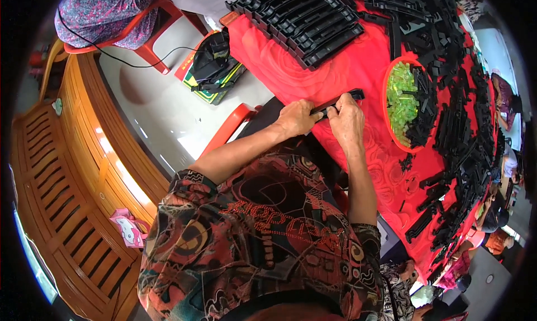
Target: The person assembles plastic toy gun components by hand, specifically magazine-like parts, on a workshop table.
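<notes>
Both of my hands hold one long black plastic part (326,105) over the near edge of the red-covered table (291,69). My left hand (299,118) is closed round its left end. The fingers of my right hand (348,119) grip it near the other end, which sticks out beyond them. To the right of my hands stands a round red-rimmed basin (387,111), with translucent yellow-green pieces (401,97) on its left side and small black pieces (423,105) on its right. What my fingertips press on is partly hidden.
Rows of stacked black plastic parts (302,24) lie at the table's far side. Loose black parts (464,147) are heaped along the right. A wooden bench (61,203) stands left; a bag (215,66) and red stool (232,125) are nearer. Other people sit around.
</notes>
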The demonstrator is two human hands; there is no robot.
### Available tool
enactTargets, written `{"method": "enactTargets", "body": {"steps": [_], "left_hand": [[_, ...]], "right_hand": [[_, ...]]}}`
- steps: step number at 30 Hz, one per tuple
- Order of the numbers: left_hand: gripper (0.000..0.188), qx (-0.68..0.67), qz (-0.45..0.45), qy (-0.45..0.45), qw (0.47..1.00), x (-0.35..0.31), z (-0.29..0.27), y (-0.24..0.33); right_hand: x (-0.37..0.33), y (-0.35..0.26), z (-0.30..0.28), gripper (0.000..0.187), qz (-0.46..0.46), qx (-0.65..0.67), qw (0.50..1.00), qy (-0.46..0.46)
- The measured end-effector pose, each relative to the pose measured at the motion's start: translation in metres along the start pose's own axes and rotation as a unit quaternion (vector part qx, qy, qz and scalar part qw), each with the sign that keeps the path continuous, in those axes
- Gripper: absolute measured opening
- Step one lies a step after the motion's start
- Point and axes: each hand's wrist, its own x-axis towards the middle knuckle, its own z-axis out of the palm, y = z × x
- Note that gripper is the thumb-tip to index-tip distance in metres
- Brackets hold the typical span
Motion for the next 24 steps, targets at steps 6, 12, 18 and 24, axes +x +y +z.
{"method": "enactTargets", "body": {"steps": [6,12,18,24], "left_hand": [[0.036,-0.064,-0.045,-0.04,0.996,0.005,0.006,-0.004],[0.038,-0.065,-0.092,-0.049,0.992,0.002,0.003,0.004],[0.042,-0.032,-0.099,-0.004,0.995,0.002,0.01,0.002],[0.041,0.013,-0.078,0.026,0.997,-0.001,0.009,0.006]], "right_hand": [[-0.006,-0.001,0.004,0.026,-0.008,0.002,0.999,0.033],[-0.004,0.0,0.007,0.023,-0.019,0.055,0.995,0.085],[-0.004,0.001,0.007,0.026,-0.004,0.008,1.0,0.022],[-0.006,-0.002,0.008,0.026,0.001,0.007,0.999,0.031]]}}
